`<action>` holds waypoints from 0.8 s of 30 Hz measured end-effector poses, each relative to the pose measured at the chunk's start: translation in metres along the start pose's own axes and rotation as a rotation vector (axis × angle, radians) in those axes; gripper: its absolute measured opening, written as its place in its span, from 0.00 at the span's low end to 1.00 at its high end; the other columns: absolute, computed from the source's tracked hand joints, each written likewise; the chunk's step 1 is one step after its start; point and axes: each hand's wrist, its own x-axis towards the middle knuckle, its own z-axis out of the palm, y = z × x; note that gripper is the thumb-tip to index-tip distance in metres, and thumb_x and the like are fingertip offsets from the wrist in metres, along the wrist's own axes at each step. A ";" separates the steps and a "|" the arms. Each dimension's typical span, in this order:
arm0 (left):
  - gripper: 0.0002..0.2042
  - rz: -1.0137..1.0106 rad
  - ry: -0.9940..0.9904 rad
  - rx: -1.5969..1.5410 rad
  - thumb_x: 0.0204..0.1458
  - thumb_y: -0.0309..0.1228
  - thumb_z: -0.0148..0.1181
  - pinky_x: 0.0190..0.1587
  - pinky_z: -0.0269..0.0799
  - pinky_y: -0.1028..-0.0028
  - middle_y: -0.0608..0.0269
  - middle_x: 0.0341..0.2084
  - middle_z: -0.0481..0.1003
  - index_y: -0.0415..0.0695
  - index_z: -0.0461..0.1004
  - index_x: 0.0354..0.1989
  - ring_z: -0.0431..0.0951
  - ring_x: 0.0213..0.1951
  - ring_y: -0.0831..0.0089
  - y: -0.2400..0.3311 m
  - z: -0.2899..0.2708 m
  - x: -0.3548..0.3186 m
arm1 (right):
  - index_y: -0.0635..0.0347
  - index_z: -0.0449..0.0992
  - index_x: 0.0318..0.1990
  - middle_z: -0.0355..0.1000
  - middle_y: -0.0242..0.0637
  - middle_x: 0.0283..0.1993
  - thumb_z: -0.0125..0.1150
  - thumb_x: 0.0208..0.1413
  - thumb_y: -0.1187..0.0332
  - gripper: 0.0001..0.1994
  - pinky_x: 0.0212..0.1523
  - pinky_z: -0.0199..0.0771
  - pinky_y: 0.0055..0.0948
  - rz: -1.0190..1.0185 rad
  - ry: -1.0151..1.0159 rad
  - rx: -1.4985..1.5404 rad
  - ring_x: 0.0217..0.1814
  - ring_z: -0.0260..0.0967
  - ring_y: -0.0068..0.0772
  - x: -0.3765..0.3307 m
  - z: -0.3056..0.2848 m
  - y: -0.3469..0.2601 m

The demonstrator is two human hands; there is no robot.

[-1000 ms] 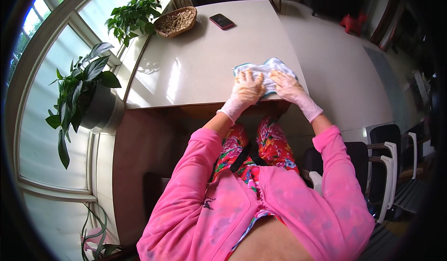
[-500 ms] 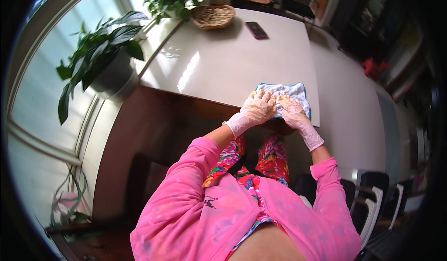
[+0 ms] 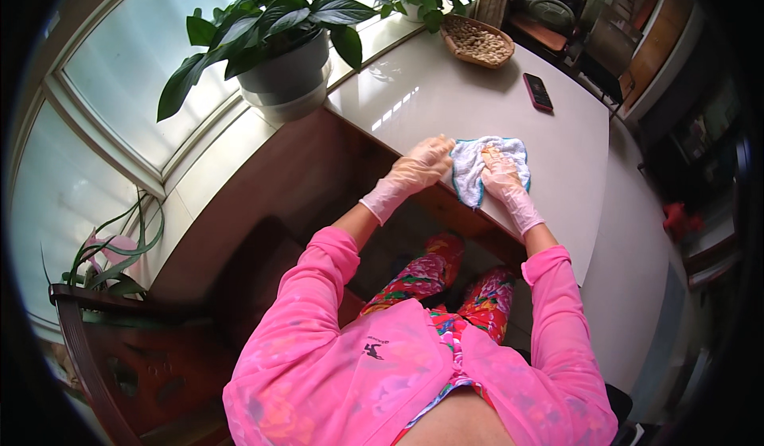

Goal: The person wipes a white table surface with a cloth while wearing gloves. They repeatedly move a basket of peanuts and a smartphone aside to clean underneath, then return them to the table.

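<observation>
Upper left of the frame stands a plant (image 3: 278, 40). Your left hand (image 3: 422, 163), fingers curled, grips the cloth's (image 3: 485, 167) left edge at centre; your right hand (image 3: 501, 177) presses flat on it, fingers together. Upper right: basket (image 3: 477, 42), phone (image 3: 538, 92).

A cloth (image 3: 487, 167) lies at the near edge of the surface (image 3: 446, 96), with the left hand (image 3: 420, 166) at its left edge and the right hand (image 3: 503, 177) on it. A phone (image 3: 538, 92) lies farther back, a basket (image 3: 476, 42) beyond it to the left, and a potted plant (image 3: 278, 56) at far left.
</observation>
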 end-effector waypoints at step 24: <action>0.24 0.397 -0.249 0.298 0.56 0.38 0.51 0.63 0.59 0.58 0.49 0.56 0.68 0.40 0.67 0.59 0.65 0.59 0.52 0.097 0.085 0.014 | 0.59 0.68 0.60 0.63 0.48 0.65 0.48 0.53 0.73 0.24 0.68 0.56 0.42 -0.193 0.157 0.182 0.68 0.59 0.48 -0.149 -0.024 0.031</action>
